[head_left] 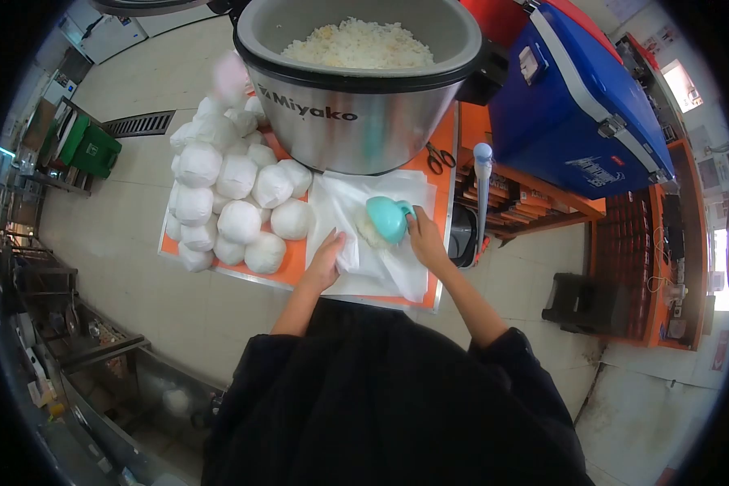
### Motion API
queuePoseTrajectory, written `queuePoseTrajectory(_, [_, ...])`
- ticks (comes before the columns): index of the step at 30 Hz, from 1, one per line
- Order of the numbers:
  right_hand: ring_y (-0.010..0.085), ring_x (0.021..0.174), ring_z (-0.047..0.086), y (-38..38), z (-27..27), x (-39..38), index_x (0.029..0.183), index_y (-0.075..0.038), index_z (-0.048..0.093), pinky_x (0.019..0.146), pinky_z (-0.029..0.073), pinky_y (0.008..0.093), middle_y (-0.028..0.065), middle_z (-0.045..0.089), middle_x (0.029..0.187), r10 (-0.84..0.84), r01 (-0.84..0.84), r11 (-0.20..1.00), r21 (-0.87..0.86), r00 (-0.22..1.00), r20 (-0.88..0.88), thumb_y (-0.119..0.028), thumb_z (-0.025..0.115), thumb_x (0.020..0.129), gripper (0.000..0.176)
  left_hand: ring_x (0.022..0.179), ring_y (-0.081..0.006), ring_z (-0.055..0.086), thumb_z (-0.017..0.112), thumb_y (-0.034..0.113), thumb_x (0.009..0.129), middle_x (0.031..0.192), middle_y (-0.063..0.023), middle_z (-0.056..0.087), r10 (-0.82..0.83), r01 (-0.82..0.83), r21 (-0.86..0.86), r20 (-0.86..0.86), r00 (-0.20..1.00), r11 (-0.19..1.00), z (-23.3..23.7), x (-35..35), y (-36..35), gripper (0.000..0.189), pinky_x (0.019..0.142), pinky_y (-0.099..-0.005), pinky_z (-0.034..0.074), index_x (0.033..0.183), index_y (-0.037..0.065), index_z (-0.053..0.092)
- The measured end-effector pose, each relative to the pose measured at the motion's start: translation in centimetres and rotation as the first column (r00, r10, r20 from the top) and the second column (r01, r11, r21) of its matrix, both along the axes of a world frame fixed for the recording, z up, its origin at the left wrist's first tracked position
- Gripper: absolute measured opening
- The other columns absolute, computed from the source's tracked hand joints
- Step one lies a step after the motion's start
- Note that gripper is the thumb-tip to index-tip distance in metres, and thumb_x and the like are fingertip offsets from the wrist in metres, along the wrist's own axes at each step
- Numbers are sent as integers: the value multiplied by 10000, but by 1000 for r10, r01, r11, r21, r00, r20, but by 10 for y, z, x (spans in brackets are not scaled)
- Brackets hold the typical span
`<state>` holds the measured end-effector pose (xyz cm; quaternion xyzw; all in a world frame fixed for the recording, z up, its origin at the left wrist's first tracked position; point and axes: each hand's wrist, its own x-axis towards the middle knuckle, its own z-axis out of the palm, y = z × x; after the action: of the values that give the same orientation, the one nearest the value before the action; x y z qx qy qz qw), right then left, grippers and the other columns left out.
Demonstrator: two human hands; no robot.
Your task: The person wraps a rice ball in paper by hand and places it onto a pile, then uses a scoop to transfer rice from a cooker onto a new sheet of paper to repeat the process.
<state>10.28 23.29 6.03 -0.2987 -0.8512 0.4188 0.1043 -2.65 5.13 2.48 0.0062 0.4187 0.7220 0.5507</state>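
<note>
My right hand (pixel 424 235) grips the handle of a turquoise cup (pixel 388 219), which is tipped over white paper sheets (pixel 397 271). Some rice (pixel 369 233) lies on the paper beside and under the cup. My left hand (pixel 327 257) is closed on the left part of the paper, at its near edge. Behind the sheets stands a large Miyako rice cooker (pixel 340 130), open, with cooked rice (pixel 364 44) inside. Several round white wrapped bundles (pixel 239 176) are piled on the left of the orange table (pixel 296 263).
Black-handled scissors (pixel 439 159) lie right of the cooker. A blue cooler box (pixel 579 105) stands on an orange shelf at the right, with a pale blue-topped stick (pixel 483 186) upright near the table edge. A green bin (pixel 95 147) is far left.
</note>
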Motion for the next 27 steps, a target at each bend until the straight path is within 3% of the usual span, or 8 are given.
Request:
queuePoseTrajectory(6, [265, 660, 600, 27, -37, -2, 964, -12, 522, 633, 444, 403, 132, 600, 690, -104, 191, 845, -500, 975, 196, -315, 295, 953, 379, 1077, -205, 506, 466, 254, 907, 1166, -88, 509, 13, -26, 130, 98, 995, 991, 29, 2, 29, 424, 914, -360, 408, 1257, 37, 366])
queuePoseTrajectory(9, [164, 664, 593, 42, -51, 4, 1020, 3, 548, 659, 475, 340, 81, 605, 713, 12, -5, 839, -544, 1000, 9, -314, 312, 948, 402, 1091, -207, 499, 475, 249, 898, 1168, -87, 512, 7, -16, 116, 74, 997, 993, 34, 1, 32, 425, 922, -364, 406, 1252, 33, 379])
queuePoseTrajectory(12, [94, 526, 465, 18, 21, -3, 945, -16, 577, 550, 431, 238, 25, 539, 732, -332, 299, 339, -892, 925, 184, -215, 366, 919, 291, 1109, -210, 486, 472, 230, 896, 1181, -88, 509, -25, 26, 112, -7, 1000, 993, 25, -3, 9, 407, 938, -360, 393, 1242, 29, 403])
queuePoseTrajectory(16, [51, 469, 371, 45, -21, 15, 846, -55, 529, 435, 354, 206, 1, 472, 678, -166, 158, 495, -854, 982, 86, -209, 341, 924, 255, 1103, -212, 473, 459, 214, 904, 1201, -129, 492, 12, -60, -137, -325, 946, 989, -17, 1, -32, 438, 960, -325, 350, 1251, -41, 380])
queuePoseTrajectory(17, [34, 462, 340, 44, -11, 18, 818, -67, 491, 402, 311, 191, -13, 426, 650, -214, 158, 259, -953, 971, 103, -213, 327, 927, 246, 1103, -212, 473, 459, 214, 904, 1201, -129, 492, 9, -56, -138, -323, 946, 989, -35, 2, -40, 438, 960, -325, 350, 1251, -41, 380])
queuePoseTrajectory(18, [17, 454, 308, 42, -1, 20, 790, -79, 454, 369, 269, 175, -26, 381, 621, -255, 137, 7, -991, 958, 131, -217, 314, 931, 242, 1108, -216, 462, 449, 198, 906, 1187, -135, 492, 37, -122, -173, -427, 903, 977, -41, 4, -43, 425, 956, -326, 347, 1238, -58, 381])
queuePoseTrajectory(26, [21, 427, 273, 27, 86, 33, 776, -98, 411, 354, 213, 171, -34, 346, 580, -189, 192, 0, -981, 964, 189, -230, 284, 927, 237, 1082, -270, 453, 453, 187, 889, 1153, -190, 452, -129, -432, -334, -889, 439, 838, 8, 29, -45, 386, 937, -386, 347, 1200, -38, 414])
queuePoseTrajectory(27, [21, 427, 273, 18, 105, 35, 776, -98, 411, 354, 213, 171, -34, 346, 580, -192, 192, 9, -981, 964, 187, -230, 284, 927, 237, 1121, -291, 432, 481, 230, 873, 1209, -184, 427, -336, -324, -364, -931, 142, 873, 31, 28, -47, 420, 951, -414, 338, 1233, 23, 416])
